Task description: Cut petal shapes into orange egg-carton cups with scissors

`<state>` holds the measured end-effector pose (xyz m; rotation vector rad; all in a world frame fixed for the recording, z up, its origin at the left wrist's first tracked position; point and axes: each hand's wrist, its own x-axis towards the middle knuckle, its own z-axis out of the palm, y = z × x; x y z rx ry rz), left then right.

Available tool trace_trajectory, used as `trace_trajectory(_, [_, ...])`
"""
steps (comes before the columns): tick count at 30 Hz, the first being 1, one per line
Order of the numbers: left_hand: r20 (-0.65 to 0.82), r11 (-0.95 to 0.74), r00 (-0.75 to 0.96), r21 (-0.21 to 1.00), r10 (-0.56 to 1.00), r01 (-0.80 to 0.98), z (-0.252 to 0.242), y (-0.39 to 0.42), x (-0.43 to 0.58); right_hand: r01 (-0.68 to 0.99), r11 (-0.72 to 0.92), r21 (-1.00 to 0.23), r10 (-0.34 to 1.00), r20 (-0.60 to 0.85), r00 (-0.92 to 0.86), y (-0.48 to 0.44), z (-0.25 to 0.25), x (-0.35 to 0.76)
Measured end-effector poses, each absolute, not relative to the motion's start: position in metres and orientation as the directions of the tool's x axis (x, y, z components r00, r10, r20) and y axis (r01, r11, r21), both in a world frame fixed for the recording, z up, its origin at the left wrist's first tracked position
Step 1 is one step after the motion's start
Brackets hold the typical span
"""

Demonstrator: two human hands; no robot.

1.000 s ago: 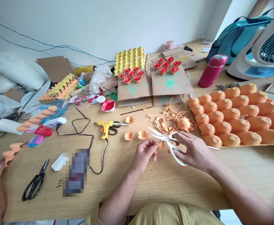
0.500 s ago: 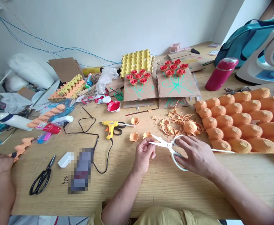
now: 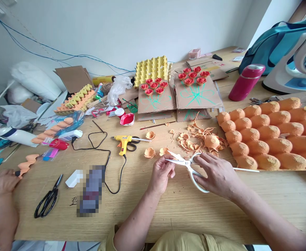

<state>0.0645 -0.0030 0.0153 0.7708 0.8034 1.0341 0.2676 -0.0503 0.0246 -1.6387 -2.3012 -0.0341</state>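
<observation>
My right hand [image 3: 218, 174] has its thumb and fingers in the handles of white scissors [image 3: 185, 162], whose blades are parted and point left. The blade tips reach the fingertips of my left hand [image 3: 162, 173], closed in a pinch; whatever it holds is hidden. Just beyond lie cut orange egg-carton cups: one small cup [image 3: 164, 151] by my left fingers, a petal-shaped cup [image 3: 149, 152] to its left, and another cup [image 3: 150, 135] farther back. A heap of orange carton scraps [image 3: 191, 141] lies behind the scissors.
An orange egg tray [image 3: 265, 139] occupies the right side. Left of my hands are a yellow glue gun [image 3: 124, 143] with its cord and black scissors [image 3: 48, 200]. Cardboard panels with red flowers [image 3: 157, 101] stand behind. Another person's hand [image 3: 2, 184] is at far left.
The view has shifted very slightly. The scissors have tilted a little, their blades still apart at my left fingertips; both hands keep nearly the same place.
</observation>
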Motion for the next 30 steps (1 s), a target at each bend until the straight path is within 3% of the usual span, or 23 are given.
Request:
trace_trajectory(24, [-0.287,0.446,0.375,0.769,0.881,-0.459,0.017,-0.006,0.064,0.864,0.420,-0.276,0.897,0.273,-0.349,-0.054,0.034,0.263])
trace_trajectory(30, [-0.263,0.426,0.367,0.763,0.892,-0.487,0.018,-0.006,0.064,0.917,0.357,-0.177,0.906,0.304,-0.294,-0.054,0.034,0.262])
